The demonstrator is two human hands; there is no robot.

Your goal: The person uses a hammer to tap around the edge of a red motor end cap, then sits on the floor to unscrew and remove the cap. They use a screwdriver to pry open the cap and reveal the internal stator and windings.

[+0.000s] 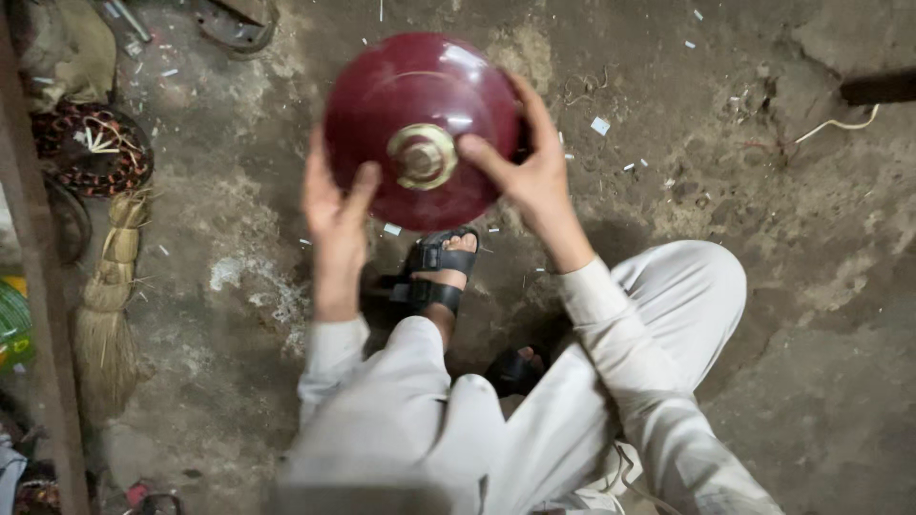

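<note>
Grip: while both hands press in from opposite sides, the left hand [334, 215] cups the lower left edge of the dome [420, 129], thumb laid up its face, and the right hand [530, 167] wraps the right edge, thumb reaching toward the hub [422, 155]; both are closed on it.
Dome place: held up off the floor [763, 315], above the sandalled foot [444, 272], its rounded face turned to the camera.
Dome look: dark red, glossy, round like a bowl, with bright highlights near the top; a brass-coloured round hub sits at its centre; edges are blurred, so fine marks cannot be told.
Progress: as far as I can judge, the dome is lifted and being held or turned between the palms; nothing is fitted to the hub, and no tool is in either hand.
Person: crouched, in pale sleeves and trousers, black sandals on.
Around: a straw broom [107, 305] lies at left, a coiled patterned cord [91, 148] above it, a pale wire [840, 124] at upper right, white scraps strewn over the rough floor.
</note>
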